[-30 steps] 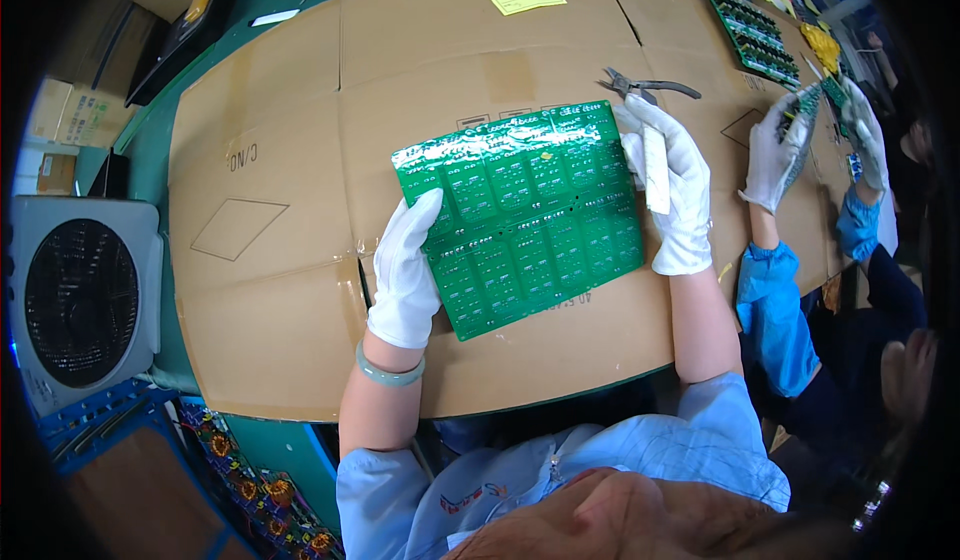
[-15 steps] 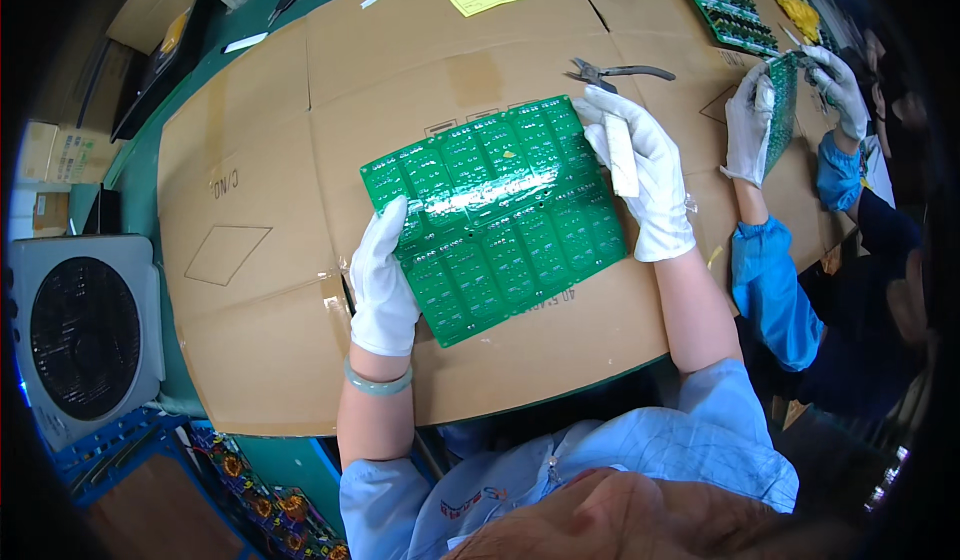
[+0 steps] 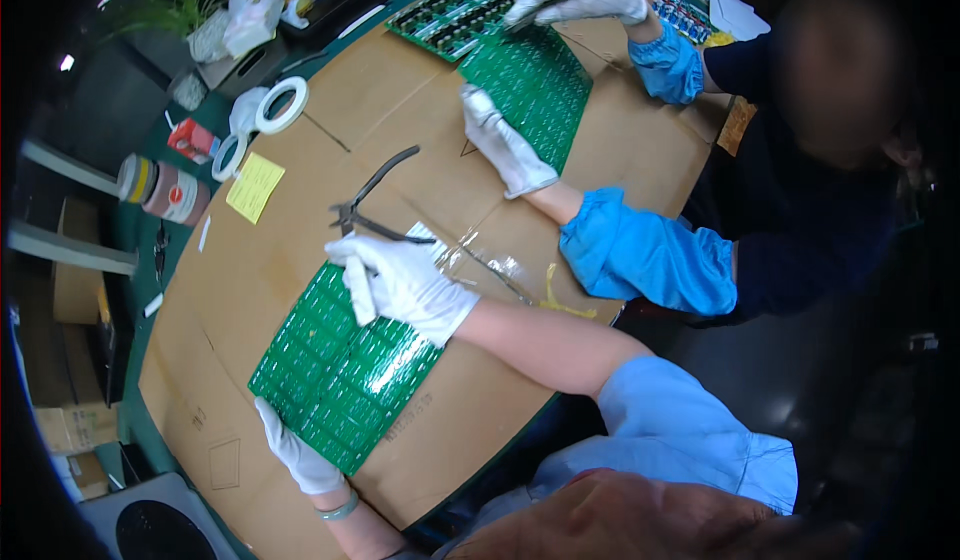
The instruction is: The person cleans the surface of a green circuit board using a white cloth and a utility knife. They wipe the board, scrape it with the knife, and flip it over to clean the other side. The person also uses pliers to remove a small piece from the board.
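Observation:
A green circuit board panel [image 3: 330,360], divided into many small rectangles, is held tilted above the cardboard-covered table. White-gloved, my left hand [image 3: 300,458] grips its lower left edge, thumb lying on the upper face. My right hand [image 3: 405,282], also gloved, closes on the opposite edge with its thumb over the face; the fingers underneath are hidden. Just beyond my right hand lies a pair of cutting pliers [image 3: 352,217] with dark handles. Glare whitens part of the board near my right wrist.
A co-worker's gloved hands [image 3: 508,150] handle another green panel [image 3: 530,90] at the far right, beside a board with black components [image 3: 450,20]. Tape rolls [image 3: 282,106], a yellow paper [image 3: 256,188] and a jar [image 3: 178,195] stand or lie at the far left.
The view has swung to the right, bringing the co-worker and far table edge further in. Both my hands keep hold of the circuit board, which now appears lower left.

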`<state>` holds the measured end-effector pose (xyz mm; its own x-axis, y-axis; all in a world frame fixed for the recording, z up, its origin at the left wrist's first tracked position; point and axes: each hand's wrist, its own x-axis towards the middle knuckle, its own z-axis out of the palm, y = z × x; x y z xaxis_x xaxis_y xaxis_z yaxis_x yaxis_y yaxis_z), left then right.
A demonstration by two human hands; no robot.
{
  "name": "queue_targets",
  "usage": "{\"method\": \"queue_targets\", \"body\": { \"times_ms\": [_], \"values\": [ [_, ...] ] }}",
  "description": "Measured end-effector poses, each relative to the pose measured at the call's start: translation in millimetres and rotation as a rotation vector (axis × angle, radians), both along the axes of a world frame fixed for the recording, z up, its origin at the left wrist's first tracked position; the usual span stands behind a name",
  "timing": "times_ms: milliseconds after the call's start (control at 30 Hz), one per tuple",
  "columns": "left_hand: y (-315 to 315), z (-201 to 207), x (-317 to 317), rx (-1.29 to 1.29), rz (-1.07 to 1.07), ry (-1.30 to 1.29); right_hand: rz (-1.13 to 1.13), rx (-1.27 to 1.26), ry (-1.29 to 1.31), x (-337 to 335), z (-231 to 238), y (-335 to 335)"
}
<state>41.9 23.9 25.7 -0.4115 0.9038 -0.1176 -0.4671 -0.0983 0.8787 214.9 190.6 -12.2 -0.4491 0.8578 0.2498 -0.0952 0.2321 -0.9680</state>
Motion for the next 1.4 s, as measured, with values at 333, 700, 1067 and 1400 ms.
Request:
{"method": "queue_targets", "body": {
  "times_ms": [333, 700, 1067, 1400],
  "values": [
    [10.0, 3.5, 17.2, -0.173, -0.003, -0.136, -0.251, 0.169, 0.011, -7.5, -11.8, 1.2],
    [16.3, -2.9, 24.2, -0.206, 0.016, -0.164, -0.206, 0.011, 0.134, -12.5, -7.6, -2.1],
    [20.8, 0.4, 27.2, -0.191, -0.038, -0.11, -0.2, -0.006, -0.018, -1.1, 10.8, -0.1],
    [18.7, -1.7, 26.7, -0.196, -0.041, -0.133, -0.189, -0.002, -0.018, 0.1, 12.1, -1.1]
  ]
}}
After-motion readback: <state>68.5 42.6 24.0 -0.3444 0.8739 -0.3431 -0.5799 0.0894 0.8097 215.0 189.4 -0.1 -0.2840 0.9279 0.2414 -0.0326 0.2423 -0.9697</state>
